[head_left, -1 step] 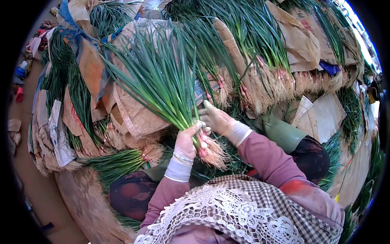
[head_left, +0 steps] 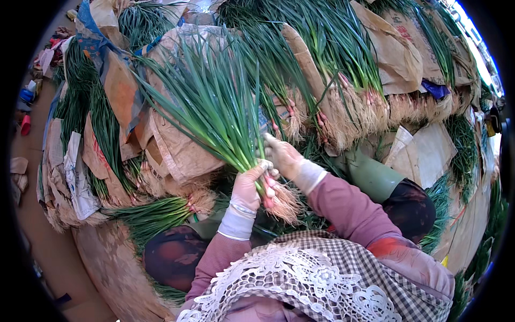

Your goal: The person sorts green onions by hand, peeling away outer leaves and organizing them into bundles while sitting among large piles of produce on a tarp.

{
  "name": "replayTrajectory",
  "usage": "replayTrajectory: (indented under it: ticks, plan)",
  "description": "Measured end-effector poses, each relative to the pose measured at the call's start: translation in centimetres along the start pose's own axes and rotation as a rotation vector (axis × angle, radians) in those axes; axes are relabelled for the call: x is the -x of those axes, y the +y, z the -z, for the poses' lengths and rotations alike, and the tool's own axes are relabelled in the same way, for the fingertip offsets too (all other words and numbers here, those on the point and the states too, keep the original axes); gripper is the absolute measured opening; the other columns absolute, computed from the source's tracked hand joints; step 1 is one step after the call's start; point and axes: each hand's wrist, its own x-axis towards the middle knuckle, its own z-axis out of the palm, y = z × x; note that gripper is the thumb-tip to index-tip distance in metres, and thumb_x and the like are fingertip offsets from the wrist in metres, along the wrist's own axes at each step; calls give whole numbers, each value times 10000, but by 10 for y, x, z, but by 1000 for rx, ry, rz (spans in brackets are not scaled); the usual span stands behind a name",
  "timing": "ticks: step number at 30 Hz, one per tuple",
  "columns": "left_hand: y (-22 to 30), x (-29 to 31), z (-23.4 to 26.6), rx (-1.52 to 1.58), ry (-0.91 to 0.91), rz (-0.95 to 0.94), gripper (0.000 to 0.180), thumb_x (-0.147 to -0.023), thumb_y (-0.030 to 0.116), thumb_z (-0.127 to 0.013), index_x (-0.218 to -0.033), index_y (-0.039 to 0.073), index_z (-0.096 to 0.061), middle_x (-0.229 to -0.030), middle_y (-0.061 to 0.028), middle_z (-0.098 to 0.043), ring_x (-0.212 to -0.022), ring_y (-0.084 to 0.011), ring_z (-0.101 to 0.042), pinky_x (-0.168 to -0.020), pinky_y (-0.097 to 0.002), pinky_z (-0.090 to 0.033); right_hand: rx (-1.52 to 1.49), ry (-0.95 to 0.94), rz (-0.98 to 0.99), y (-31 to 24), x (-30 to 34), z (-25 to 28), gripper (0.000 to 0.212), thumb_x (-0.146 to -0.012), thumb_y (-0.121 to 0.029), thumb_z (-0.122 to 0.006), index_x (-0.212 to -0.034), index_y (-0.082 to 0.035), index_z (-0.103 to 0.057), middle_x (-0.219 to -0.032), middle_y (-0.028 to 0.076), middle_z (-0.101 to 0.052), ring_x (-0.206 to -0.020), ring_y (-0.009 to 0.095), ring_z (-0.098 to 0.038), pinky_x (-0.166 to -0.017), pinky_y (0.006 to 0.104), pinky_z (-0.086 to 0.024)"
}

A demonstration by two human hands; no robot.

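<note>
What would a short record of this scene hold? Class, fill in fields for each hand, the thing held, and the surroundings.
left hand: gloved, gripping the bunch near its roots
right hand: gloved, touching the bunch's stalks
bunch of green onions: leaves fan up-left, pale roots hang below the grip
surroundings: more onion bundles piled with brown paper sacks
clothing: checked apron with lace trim

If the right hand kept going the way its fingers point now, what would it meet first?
The right hand points up-left into the stalks of the green onion bunch that the left hand grips near the roots. It already looks to be touching them, though depth is unclear.
</note>
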Motion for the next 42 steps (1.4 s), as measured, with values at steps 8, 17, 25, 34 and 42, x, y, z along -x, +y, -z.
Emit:
replayTrajectory:
  ticks: [8,17,25,34,42]
  plan:
    - [-4,5,2,-5,32,-124,113,-802,138,-509,-796,30,-480,-633,-81,-503,-490,-141,-493,-354,-239,-418,1464,449,719,-9,-17,-19,222,-867,-216,-348,-903,-52,-493,-749,191,-567,-723,313,-557,-602,361,-445]
    - [7,7,8,234,23,-128,275,-771,108,-514,-1026,13,-477,-639,-74,-495,-512,-151,-483,-400,-248,-422,1890,-109,541,-66,-26,27,351,-799,-398,-462,-951,-93,-548,-904,151,-580,-847,283,-558,-733,353,-440]
    - [13,14,-2,119,-300,-164,331,-685,155,-581,-962,10,-470,-596,-13,-453,-532,-150,-471,-605,-303,-397,1807,268,-26,-101,-101,44,285,-680,-221,-609,-913,-60,-580,-706,113,-602,-686,212,-583,-670,293,-454]
    - [16,5,7,352,-246,-243,262,-724,107,-517,-955,4,-450,-643,-66,-470,-601,-185,-494,-766,-382,-403,1014,243,206,-127,-14,35,219,-751,-203,-612,-873,-31,-551,-642,3,-517,-538,89,-461,-473,224,-377]
    - [14,0,5,310,-223,-183,215,-754,108,-497,-952,32,-464,-666,-39,-466,-648,-173,-479,-789,-373,-400,621,100,12,-114,-30,93,109,-823,-112,-446,-811,-33,-521,-639,31,-523,-548,133,-506,-511,236,-439]
